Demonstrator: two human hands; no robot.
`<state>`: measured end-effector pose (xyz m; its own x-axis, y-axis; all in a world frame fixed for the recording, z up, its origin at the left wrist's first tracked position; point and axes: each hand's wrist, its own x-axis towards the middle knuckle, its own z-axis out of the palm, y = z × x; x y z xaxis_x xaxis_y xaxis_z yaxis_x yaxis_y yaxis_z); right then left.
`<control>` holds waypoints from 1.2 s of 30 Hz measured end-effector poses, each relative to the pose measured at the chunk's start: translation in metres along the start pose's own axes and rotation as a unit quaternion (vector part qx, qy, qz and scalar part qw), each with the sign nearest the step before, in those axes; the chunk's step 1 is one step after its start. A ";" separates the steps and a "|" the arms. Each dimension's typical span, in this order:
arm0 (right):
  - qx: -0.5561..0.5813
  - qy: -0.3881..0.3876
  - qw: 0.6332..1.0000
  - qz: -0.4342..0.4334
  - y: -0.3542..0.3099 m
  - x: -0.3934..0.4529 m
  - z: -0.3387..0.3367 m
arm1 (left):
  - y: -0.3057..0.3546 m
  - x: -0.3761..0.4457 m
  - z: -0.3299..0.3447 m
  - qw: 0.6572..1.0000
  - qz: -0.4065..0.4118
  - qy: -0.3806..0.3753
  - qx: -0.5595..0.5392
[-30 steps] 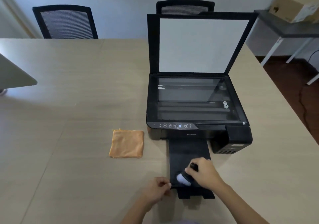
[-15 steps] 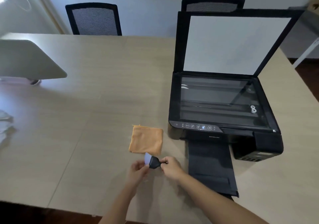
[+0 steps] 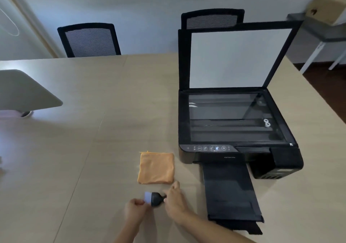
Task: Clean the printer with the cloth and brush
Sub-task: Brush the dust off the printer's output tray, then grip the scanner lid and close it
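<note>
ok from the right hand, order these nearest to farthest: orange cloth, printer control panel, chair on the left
From the right hand:
1. orange cloth, just beyond it on the table
2. printer control panel, farther, toward the right
3. left chair, across the table

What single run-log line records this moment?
brush: held by right hand, left hand at bristles | cloth: flat, untouched | printer: lid open

Both my forearms reach in from the bottom edge, converging. My left hand (image 3: 135, 209) is curled, fingertips pinched together. My right hand (image 3: 175, 198) is loosely closed, thumb raised, knuckles up, just beside the left.
</note>
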<state>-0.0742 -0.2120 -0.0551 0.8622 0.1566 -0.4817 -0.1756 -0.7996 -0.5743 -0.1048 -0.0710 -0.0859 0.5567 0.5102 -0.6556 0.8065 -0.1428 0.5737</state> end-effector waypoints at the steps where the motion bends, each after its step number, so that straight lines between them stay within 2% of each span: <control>1: -0.012 -0.019 1.000 -0.014 -0.002 -0.004 -0.010 | 0.004 0.001 -0.002 1.000 0.002 0.013 0.007; 4: -0.003 -0.035 0.993 -0.115 0.005 -0.020 -0.052 | 0.025 0.005 -0.011 0.996 0.037 0.080 -0.029; 5: 0.007 -0.022 0.990 -0.137 0.010 -0.025 -0.078 | 0.040 0.004 -0.015 0.989 0.078 0.115 -0.046; 8: 0.025 0.091 0.980 -0.177 0.034 -0.028 -0.172 | 0.109 -0.005 -0.031 0.942 0.241 0.226 -0.062; 10: 0.039 0.207 0.964 -0.161 0.053 -0.022 -0.247 | 0.170 -0.016 -0.034 0.917 0.298 0.242 -0.108; 12: 0.054 0.319 0.936 -0.138 0.072 -0.012 -0.323 | 0.232 -0.027 -0.032 0.898 0.345 0.227 -0.150; 14: 0.072 0.401 0.906 -0.115 0.088 -0.005 -0.390 | 0.291 -0.040 -0.022 0.894 0.374 0.183 -0.164; 16: 0.096 0.463 0.876 -0.096 0.096 0.004 -0.446 | 0.345 -0.050 -0.010 0.902 0.382 0.101 -0.176; 18: 0.107 0.497 0.858 -0.073 0.099 0.013 -0.488 | 0.391 -0.062 0.000 0.916 0.374 0.040 -0.141; 20: 0.098 0.491 0.864 -0.057 0.099 0.023 -0.517 | 0.426 -0.075 0.009 0.928 0.362 0.000 -0.090; 22: 0.108 0.441 0.890 -0.044 0.099 0.034 -0.536 | 0.450 -0.086 0.018 0.928 0.361 -0.032 -0.081; 25: 0.154 0.359 0.919 -0.048 0.096 0.051 -0.549 | 0.472 -0.095 0.029 0.931 0.342 -0.084 -0.102; 30: 0.240 0.264 0.931 -0.078 0.095 0.078 -0.552 | 0.485 -0.098 0.041 0.929 0.327 -0.116 -0.131; 33: 0.251 0.252 0.928 -0.108 0.092 0.086 -0.548 | 0.481 -0.099 0.040 0.931 0.329 -0.097 -0.127; 36: 0.247 0.295 0.917 -0.109 0.093 0.082 -0.537 | 0.468 -0.101 0.032 0.931 0.333 -0.084 -0.124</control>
<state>0.2349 -0.5851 0.2071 0.9836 -0.1764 0.0380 -0.0373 -0.4046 -0.9137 0.2225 -0.2167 0.2334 0.9569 0.2351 -0.1703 0.2127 -0.1685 0.9625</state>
